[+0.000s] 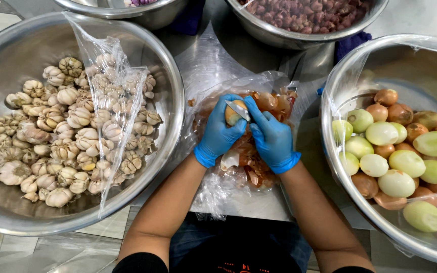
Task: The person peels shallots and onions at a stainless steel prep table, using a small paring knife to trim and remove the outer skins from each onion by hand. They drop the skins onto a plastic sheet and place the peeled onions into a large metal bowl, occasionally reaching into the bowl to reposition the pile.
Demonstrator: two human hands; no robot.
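Ok so looking down from the head cam, far left I've got a big steel bowl (6, 212) loaded with whole garlic bulbs (67, 136), and a clear plastic sheet (115, 96) is draped over the right part of that pile; above it at the top edge there's the rim of another steel bowl (142, 12), can't really make out what's inside; moving to the middle, my left hand (219, 132) in a blue glove is wrapped around a half-peeled onion (232, 114), fingers curled tight on it; my right hand (270, 137), also blue-gloved, is clenched on a small knife (237, 109) whose blade lies across the onion, so both hands meet right over it; the onion sits just above a clear plastic bag (218, 187) spread on the steel table (309, 60), and that bag is full of brown onion skins (251, 162); up top, right of centre, a bowl of small reddish shallots (309, 15) pokes into view; then on the far right there's a big plastic-lined steel bowl (340, 172) holding a mix of peeled pale-green onions (407, 163) and unpeeled brown onions (386, 96), well apart from my hands; my dark trousers (238, 247) show at the bottom.
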